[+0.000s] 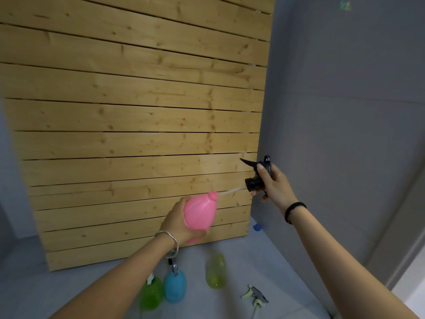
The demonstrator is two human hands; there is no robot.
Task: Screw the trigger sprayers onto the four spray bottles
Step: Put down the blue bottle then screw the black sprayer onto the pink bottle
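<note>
Left hand point(178, 218) curls round the pink bottle point(200, 214), neck tipped toward the black sprayer point(258, 174). Right hand point(276, 186) clamps that sprayer, tube point(230, 191) lined up for the opening.

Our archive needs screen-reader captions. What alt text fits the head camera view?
A left hand holds a pink plastic spray bottle; the right hand holds a black trigger sprayer, its clear dip tube at the bottle's open neck. On the grey floor stand a green bottle, a blue bottle and a yellow-green bottle, beside a loose grey-green sprayer.
</note>
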